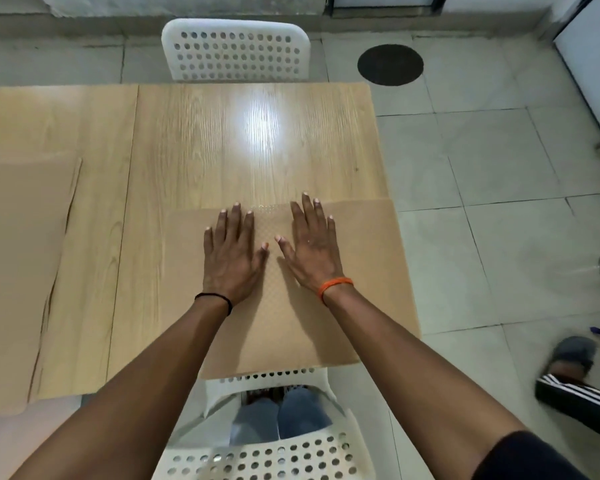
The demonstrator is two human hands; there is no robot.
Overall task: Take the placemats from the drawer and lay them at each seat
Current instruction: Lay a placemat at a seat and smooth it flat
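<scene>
Both hands, left hand [231, 256] and right hand [310, 247], lie flat with straight fingers on the tan placemat [357, 289] at the near edge of the wooden table [222, 143], filling its middle. Beyond their fingertips the tabletop is bare wood to the far edge, where a white perforated chair [236, 51] stands. A second placemat [18, 271] covers the table's left side. Another white chair [274, 459] crowds the near edge below the arms.

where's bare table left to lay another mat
Bare wood runs across the table between the far chair and the near placemat; a narrower strip lies between that mat and the left placemat. The near edge is crowded: both hands press flat there.
</scene>
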